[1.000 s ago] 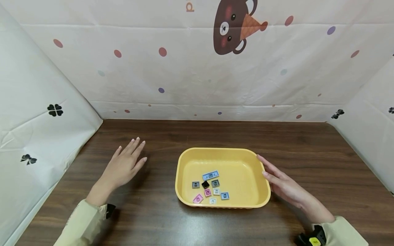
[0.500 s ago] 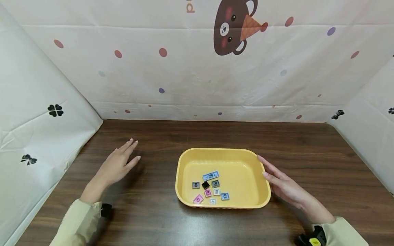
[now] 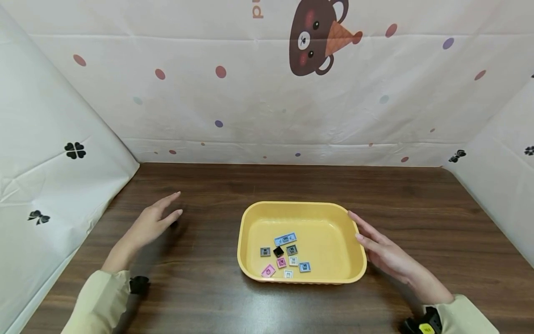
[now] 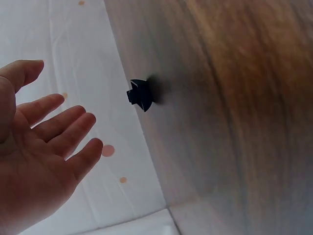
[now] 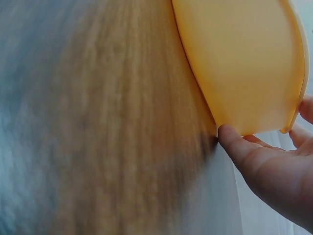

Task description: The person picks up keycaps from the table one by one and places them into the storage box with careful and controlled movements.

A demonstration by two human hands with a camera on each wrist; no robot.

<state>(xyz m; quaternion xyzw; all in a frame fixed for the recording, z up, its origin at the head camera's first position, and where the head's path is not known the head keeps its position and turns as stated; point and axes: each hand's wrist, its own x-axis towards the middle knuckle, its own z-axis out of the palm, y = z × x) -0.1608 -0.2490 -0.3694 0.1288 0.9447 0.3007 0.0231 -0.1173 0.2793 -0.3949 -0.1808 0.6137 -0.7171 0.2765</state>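
Observation:
A shallow yellow tray (image 3: 331, 239) rests on the brown table. My right hand (image 3: 390, 255) touches its right end, fingertips on the rim and wall; in the right wrist view the fingers (image 5: 244, 149) lie against the tray's end wall. Small printed flat tiles lie in its left half: a long light blue one (image 3: 285, 239), a blue one (image 3: 304, 266), plus grey, pink, white and black ones. To the left, my left hand (image 3: 152, 222) hovers over the table with fingers spread and nothing in them. Beyond its fingertips, a small black piece (image 4: 142, 95) stands on the wood.
White dotted cloth (image 3: 250, 102) with a bear print hangs behind the wooden table (image 3: 233, 306). White cloth side panels (image 3: 46, 185) border it left and right. Black wrist devices (image 3: 423, 321) sit at both cuffs.
My left hand has drawn back to the left and slightly toward me, and has turned so its thumb side faces up more. The right hand and the tray have stayed in place.

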